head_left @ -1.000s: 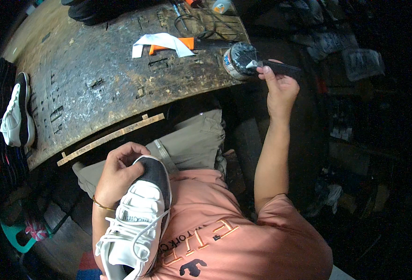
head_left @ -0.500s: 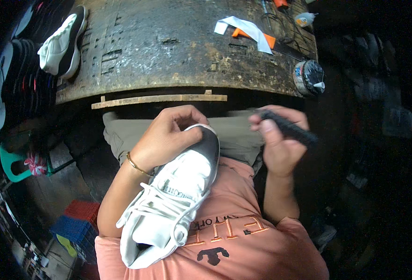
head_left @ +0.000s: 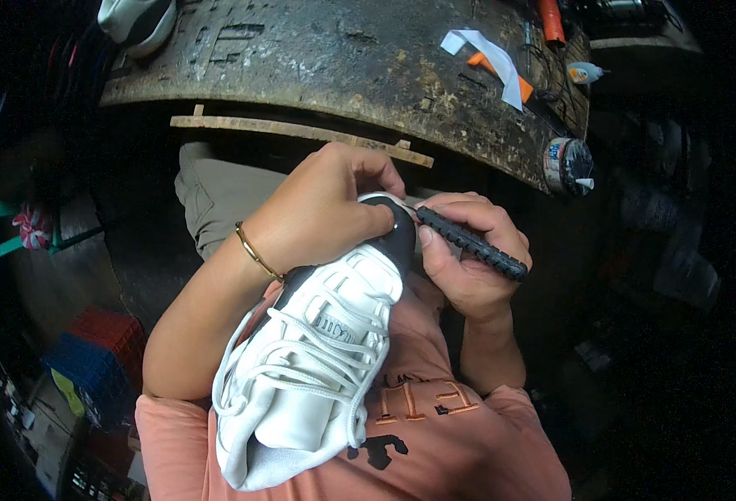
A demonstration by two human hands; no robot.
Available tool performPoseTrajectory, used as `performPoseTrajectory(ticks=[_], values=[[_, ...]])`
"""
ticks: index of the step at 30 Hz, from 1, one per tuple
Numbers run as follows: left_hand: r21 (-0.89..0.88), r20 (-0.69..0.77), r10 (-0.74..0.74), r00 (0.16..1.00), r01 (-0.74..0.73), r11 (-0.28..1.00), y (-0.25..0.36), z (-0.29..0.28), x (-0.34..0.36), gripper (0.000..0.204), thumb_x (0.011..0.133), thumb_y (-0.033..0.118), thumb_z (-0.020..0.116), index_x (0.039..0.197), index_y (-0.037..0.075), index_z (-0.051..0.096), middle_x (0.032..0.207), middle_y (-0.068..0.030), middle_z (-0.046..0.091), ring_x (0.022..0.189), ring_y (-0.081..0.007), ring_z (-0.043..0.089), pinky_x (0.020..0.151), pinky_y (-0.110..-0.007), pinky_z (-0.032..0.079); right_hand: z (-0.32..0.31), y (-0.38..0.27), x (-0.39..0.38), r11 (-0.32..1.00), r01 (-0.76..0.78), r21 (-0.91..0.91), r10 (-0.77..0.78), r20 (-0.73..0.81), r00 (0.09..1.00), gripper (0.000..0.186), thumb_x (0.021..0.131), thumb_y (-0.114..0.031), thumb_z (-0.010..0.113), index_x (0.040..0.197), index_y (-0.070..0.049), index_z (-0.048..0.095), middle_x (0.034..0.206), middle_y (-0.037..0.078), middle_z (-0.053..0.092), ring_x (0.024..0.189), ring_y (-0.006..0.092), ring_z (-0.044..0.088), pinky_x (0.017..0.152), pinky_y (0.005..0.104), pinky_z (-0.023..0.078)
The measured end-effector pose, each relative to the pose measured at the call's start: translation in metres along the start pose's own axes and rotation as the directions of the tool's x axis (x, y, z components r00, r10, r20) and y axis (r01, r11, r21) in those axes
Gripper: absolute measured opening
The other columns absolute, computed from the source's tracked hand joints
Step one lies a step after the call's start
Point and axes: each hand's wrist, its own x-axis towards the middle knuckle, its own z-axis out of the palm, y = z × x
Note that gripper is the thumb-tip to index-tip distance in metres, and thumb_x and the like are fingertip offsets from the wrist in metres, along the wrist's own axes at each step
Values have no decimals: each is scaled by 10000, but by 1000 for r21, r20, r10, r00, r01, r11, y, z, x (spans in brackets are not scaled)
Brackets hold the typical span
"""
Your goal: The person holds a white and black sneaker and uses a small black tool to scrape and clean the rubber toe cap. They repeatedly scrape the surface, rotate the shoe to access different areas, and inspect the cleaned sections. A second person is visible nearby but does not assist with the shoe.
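Observation:
A white lace-up sneaker [head_left: 301,409] with a black toe lies against my chest and lap, its toe pointing away from me. My left hand [head_left: 330,196] is closed round the toe, thumb on the black part and fingers over the far edge. Against the toe's right edge, my right hand [head_left: 472,288] grips an awl-like tool [head_left: 472,244] by its black ribbed handle. The tool's thin tip is at the sole edge, mostly hidden by my fingers.
Beyond my knees stands a worn workbench [head_left: 301,63] with a wooden bar [head_left: 301,129] along its front. On it are another shoe [head_left: 138,21], a white strip [head_left: 489,58], an orange-handled tool [head_left: 525,88] and a round can [head_left: 568,163]. Crates [head_left: 93,359] stand lower left.
My right hand has brought the tool leftward to the sneaker's toe edge. The sneaker and my left hand have shifted slightly, and the view has tilted.

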Motion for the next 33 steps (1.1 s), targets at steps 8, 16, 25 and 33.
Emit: performPoseTrajectory(ticks=[8, 16, 25, 33], values=[[44, 5, 33, 999, -33, 998, -1, 0, 0, 168, 789, -62, 684, 956, -45, 695, 888, -50, 716, 839, -104, 661, 774, -258, 539, 0, 1, 1, 1000, 5, -18, -5, 11, 1000, 274, 737, 53, 780, 986, 30, 667, 931, 188, 746, 852, 262, 760, 759, 339, 604], [64, -3, 33, 999, -32, 997, 0, 0, -1, 169, 796, -52, 691, 965, -49, 698, 902, -62, 727, 845, -110, 671, 775, -260, 543, 0, 0, 5, 1000, 15, -26, -14, 35, 999, 262, 739, 48, 775, 977, 26, 668, 909, 181, 748, 831, 254, 762, 734, 337, 608], [96, -12, 30, 999, -29, 995, 1, 0, -1, 169, 807, -41, 694, 976, -50, 700, 899, -70, 731, 834, -114, 678, 761, -264, 545, -2, -1, 7, 999, 20, -34, -18, 54, 998, 256, 743, 36, 763, 982, 32, 670, 907, 181, 748, 831, 256, 762, 740, 339, 606], [125, -11, 32, 999, -31, 992, 4, 0, -1, 171, 814, -17, 709, 983, -46, 702, 901, -85, 737, 834, -123, 686, 765, -268, 549, -3, -2, 7, 999, 10, -35, -8, 56, 998, 258, 738, 41, 760, 981, 34, 672, 917, 185, 749, 842, 260, 763, 762, 345, 607]])
